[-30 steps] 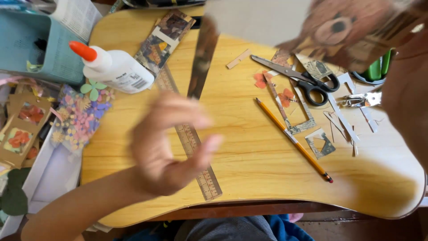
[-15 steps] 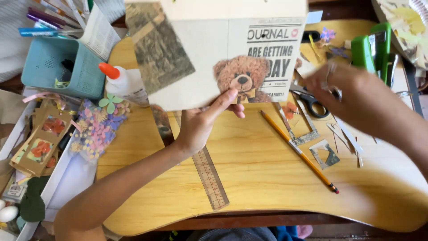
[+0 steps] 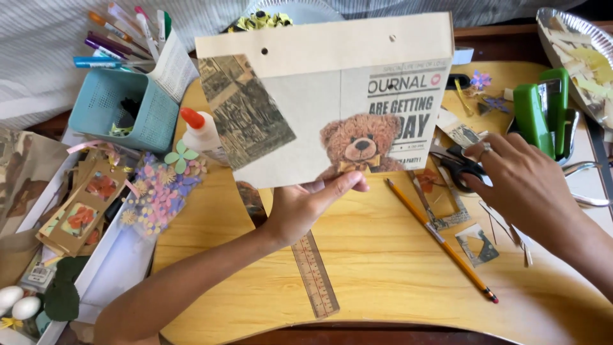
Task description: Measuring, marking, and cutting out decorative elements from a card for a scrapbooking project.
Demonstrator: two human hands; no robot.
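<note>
The left hand [image 3: 305, 207] pinches the bottom edge of a kraft paper card [image 3: 325, 96], thumb over its teddy bear picture [image 3: 359, 145], holding it up above the wooden worktop [image 3: 383, 268] with its long axis running left to right, slightly tilted, the punched top edge pointing away from the person. The right hand [image 3: 520, 182], fingers loosely curled and holding nothing that shows, rests over the black scissors [image 3: 456, 165] near the green stapler [image 3: 539, 115]. A pencil [image 3: 440, 239] and ruler [image 3: 313, 275] lie below the card.

Left hand [image 3: 300, 207]: your forearm is bare, no sleeve, no jewellery showing.
Right hand [image 3: 520, 182]: one silver ring, bare wrist.
</note>
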